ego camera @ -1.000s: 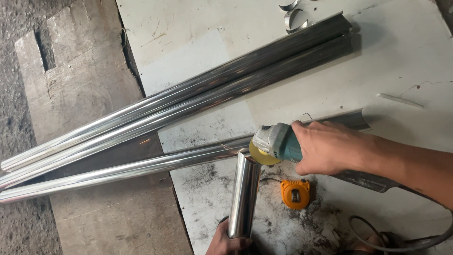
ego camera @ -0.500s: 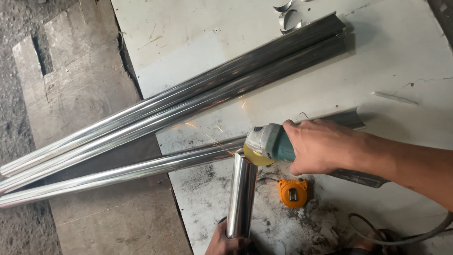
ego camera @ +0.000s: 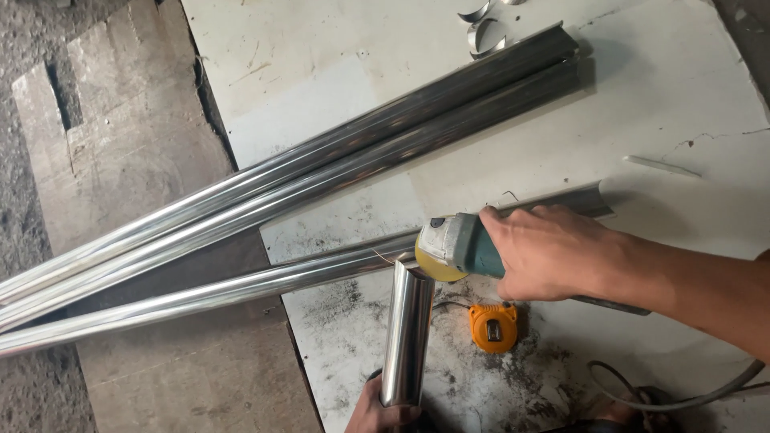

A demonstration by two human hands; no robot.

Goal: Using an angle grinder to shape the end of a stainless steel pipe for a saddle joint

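— Three long steel tubes [ego camera: 265,188] run from the far left up onto our white worktable [ego camera: 682,104]. Two lie side by side, touching. The third [ego camera: 208,293] lies apart and nearer to us, its left length hanging out over the floor boards [ego camera: 144,160].

— And the short one?

— Our left hand [ego camera: 377,413], at the bottom edge, is clenched round the lower end of the short tube [ego camera: 407,337]. We hold it nearly square to the third long tube, its shaped top end butted against that tube's side, seemingly so the joint stays put under the tool.

— Which sits just right of it?

— Yes. Our right hand [ego camera: 553,252] is wrapped tight over the green body of the angle grinder [ego camera: 457,247]. We keep its yellowish disc [ego camera: 437,269] tilted down onto the spot where the two tubes meet, so only the rim bites.

— What crowds us there?

— An orange tape measure [ego camera: 492,326] lies just below the grinder, near the short tube, amid black grinding dust. The grinder's cord [ego camera: 674,393] loops across the lower right corner under our forearm. Further back, curled metal offcuts [ego camera: 481,28] rest by the far ends of the paired tubes, and a thin white sliver [ego camera: 662,166] lies well clear on the right.
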